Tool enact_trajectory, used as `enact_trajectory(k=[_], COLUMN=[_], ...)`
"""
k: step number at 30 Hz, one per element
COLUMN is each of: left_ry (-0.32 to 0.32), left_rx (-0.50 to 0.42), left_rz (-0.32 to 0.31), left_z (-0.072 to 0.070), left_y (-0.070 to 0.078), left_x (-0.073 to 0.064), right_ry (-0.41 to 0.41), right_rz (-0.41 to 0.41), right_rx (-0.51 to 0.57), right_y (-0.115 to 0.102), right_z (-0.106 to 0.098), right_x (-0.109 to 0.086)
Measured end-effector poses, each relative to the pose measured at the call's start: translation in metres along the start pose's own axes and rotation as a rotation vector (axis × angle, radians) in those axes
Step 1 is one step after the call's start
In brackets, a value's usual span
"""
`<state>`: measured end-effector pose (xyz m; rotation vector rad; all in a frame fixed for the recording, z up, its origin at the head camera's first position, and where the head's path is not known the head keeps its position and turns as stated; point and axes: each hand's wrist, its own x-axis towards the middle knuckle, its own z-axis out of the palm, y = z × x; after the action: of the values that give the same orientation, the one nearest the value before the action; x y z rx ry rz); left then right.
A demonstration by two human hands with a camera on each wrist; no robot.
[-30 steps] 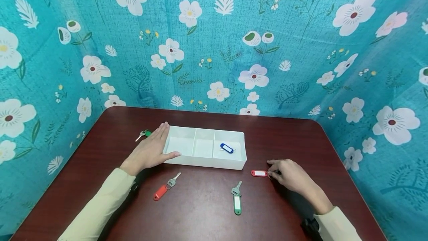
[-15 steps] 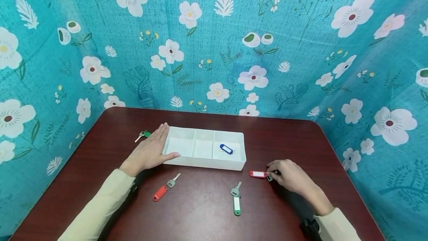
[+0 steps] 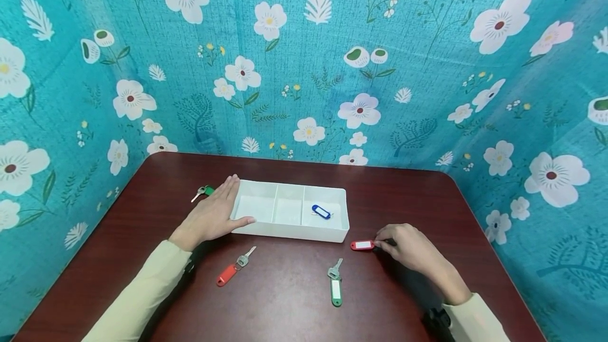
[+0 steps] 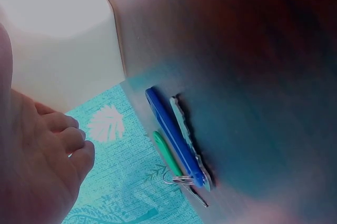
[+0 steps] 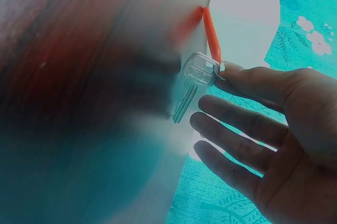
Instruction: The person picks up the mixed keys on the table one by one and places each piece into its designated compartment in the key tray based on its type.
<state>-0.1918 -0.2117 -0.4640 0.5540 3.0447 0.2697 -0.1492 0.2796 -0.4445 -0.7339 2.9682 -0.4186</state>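
Observation:
My left hand [image 3: 209, 218] rests with straight fingers along the left end of a white three-section tray [image 3: 290, 230], its thumb over the front wall. Right of the tray, my right hand [image 3: 409, 247] pinches the ring of a key with a red tag [image 3: 363, 245] between thumb and forefinger. In the right wrist view the silver key [image 5: 199, 71] hangs from that ring, the red tag [image 5: 212, 37] tilted up, and the other fingers are spread. A blue key tag [image 3: 321, 211] lies in the tray's right section.
Before the tray lie a key with a red-orange tag [image 3: 227, 274] and one with a green tag [image 3: 336, 292]. Another green-tagged key [image 3: 199, 193] lies beyond my left hand. The left wrist view shows a blue-tagged key [image 4: 176, 140] beside it. A floral curtain [image 3: 304, 67] surrounds the table.
My right hand has shifted slightly left toward the tray, bringing the red-tagged key with it. The left hand stays against the tray.

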Motion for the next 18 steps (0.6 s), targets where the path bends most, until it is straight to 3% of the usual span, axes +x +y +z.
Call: enact_trajectory(k=[18], left_ry=[0.0], left_rx=[-0.012], left_rz=[0.001], left_z=[0.0002], left_y=[-0.0005], left_x=[0.0001], right_ry=[0.035], right_rz=[-0.035], right_rx=[-0.03], right_y=[-0.0075], right_z=[-0.0033], right_x=[0.008])
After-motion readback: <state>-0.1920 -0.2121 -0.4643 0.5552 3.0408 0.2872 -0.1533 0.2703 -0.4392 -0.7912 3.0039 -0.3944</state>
